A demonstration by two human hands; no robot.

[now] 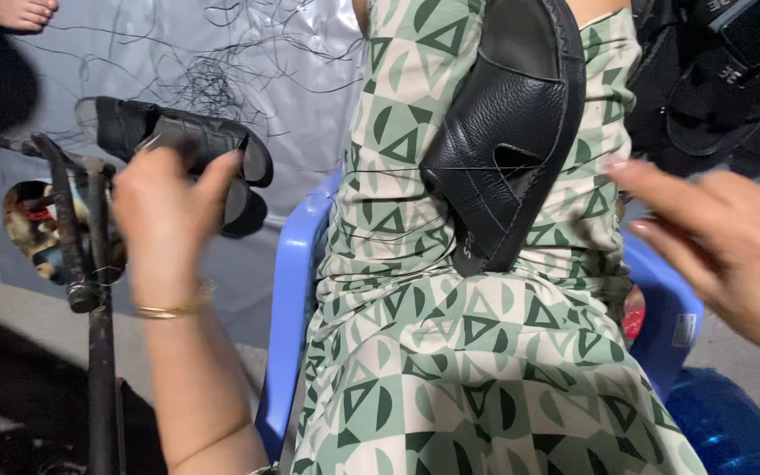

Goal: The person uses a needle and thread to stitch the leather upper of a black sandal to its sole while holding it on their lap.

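The left hand (pixel 164 220) curls its fingers and thumb around a black sandal (pixel 191 145), closing on the strap end nearest the lap, so the sandal is gripped and held out over the grey plastic sheet (pixel 301 79) that covers the ground. A thin gold bangle (pixel 169 310) circles the left wrist. A second dark sandal (pixel 244 204) lies just under and beside the held one, partly hidden by the thumb. The right hand (pixel 732 255) holds nothing: its fingers are spread and extended, blurred, pointing toward the lap. On the lap, resting along the green and cream patterned dress (pixel 450 352), lies another black leather sandal (pixel 507 132) with its stitched upper facing up, apart from both hands. The person sits on a blue plastic chair (pixel 292 299), whose edge shows on both sides of the dress. To the left of the left hand stands a dark iron stand (pixel 90 264), upright and close to the wrist. Loose black threads (pixel 213 84) lie scattered across the sheet beyond the held sandal. At the top right, more dark sandals (pixel 714 97) are piled together, well away from the left hand.
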